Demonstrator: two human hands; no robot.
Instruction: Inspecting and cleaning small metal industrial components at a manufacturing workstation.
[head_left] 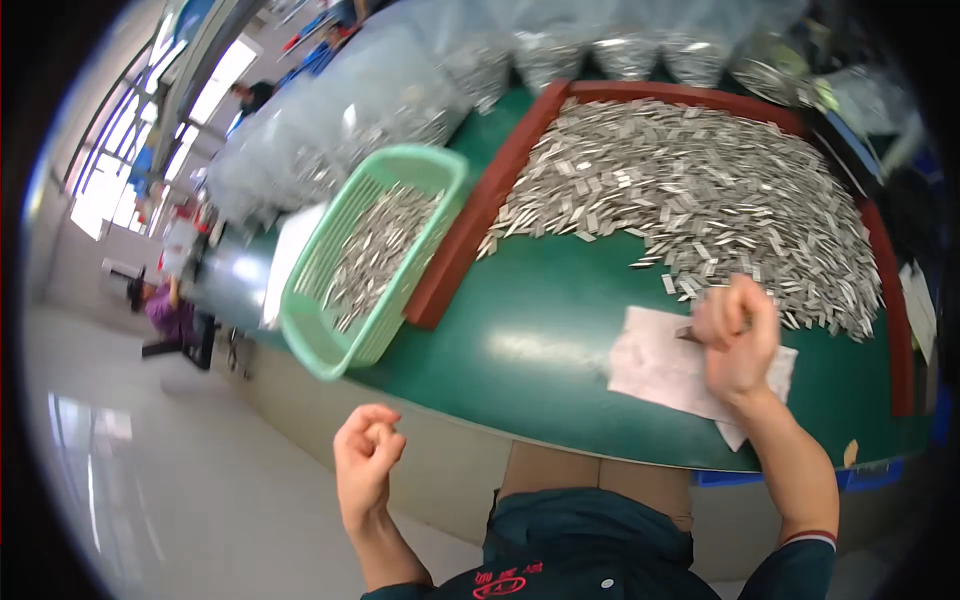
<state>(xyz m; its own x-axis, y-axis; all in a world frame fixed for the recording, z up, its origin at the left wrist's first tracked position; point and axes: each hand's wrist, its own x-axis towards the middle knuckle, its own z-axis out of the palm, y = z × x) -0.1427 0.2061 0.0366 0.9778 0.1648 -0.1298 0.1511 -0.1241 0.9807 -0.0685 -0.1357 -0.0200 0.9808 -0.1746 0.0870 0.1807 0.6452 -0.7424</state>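
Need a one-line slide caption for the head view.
Right hand over white paper beside a pile of small metal strips; left hand curled off the green table, near a green basket.

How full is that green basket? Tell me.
Partly full. The green basket holds a layer of small silver metal pieces along its bottom, with the slatted walls bare above them. It sits at the left of the green table.

My left hand (365, 455) hangs off to the side, forearm rising from the lower edge, fingers loosely curled, grip closed on nothing I can see. My right hand (737, 338) is raised ahead, forearm bare, fingers bunched in a pinch, motion-blurred.
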